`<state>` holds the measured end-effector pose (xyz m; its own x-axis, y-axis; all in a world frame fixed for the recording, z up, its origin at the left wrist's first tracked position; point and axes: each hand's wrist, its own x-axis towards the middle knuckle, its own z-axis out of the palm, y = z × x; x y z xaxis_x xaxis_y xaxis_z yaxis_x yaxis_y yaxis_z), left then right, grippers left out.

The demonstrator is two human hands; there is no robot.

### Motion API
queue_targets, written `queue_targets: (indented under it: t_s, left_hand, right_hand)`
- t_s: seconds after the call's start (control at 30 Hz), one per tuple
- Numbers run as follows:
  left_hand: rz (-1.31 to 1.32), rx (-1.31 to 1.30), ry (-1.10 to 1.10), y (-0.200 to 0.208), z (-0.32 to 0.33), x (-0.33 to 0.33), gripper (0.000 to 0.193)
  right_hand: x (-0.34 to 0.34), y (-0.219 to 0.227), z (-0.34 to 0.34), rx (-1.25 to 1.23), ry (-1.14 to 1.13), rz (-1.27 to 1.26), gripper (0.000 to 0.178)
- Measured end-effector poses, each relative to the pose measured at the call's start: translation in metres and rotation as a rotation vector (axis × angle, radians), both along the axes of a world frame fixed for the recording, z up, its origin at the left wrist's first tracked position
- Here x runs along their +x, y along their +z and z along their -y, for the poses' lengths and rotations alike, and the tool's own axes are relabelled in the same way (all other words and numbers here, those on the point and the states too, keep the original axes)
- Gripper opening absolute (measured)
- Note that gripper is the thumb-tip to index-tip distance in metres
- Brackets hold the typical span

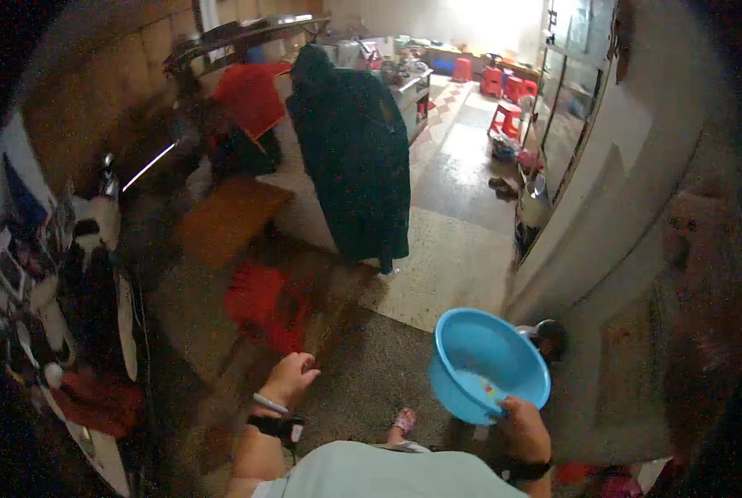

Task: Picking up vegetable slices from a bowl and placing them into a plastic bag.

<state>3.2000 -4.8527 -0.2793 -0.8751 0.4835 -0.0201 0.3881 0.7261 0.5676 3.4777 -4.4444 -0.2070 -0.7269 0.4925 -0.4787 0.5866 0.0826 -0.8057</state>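
The head view is showing a blue basin hanging over the floor, near the wall by the floor's right edge. The right hand is holding it. Its fingers are clamping on the near rim, so the basin is reaching away from them, with its wide inside showing. A small bright spot is sitting at the bottom; I cannot tell what it is.

The left hand is hanging in the air, well apart from the basin, on its left. Its fingers are bending loosely, a little apart. A blurry red thing is standing just past that hand. A dark round thing is peeking out behind the basin. Farther off, a big dark green cover is draping down.
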Motion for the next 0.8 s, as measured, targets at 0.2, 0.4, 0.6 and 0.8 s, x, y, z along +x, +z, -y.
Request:
queue_targets:
  t_s: [0.2, 0.4, 0.6, 0.8]
  left_hand:
    - [-0.135, 0.088, 0.152, 0.048, -0.030, -0.076, 0.030]
    - [-0.206, 0.045, 0.329, 0.086, -0.095, -0.179, 0.028]
    - [-0.203, 0.132, 0.026, 0.116, -0.259, -0.348, 0.028]
    - [-0.030, 0.273, -0.458, 0.143, -0.487, -0.490, 0.028]
  right_hand:
    - [-0.126, 0.014, -0.093, 0.689, 0.539, -0.138, 0.019]
    - [-0.252, -0.031, -0.189, -0.386, -0.166, 0.039, 0.024]
    - [-0.354, -0.024, -0.278, 0.741, 0.510, -0.061, 0.025]
    - [-0.432, 0.008, -0.365, 0.671, 0.426, 0.053, 0.024]
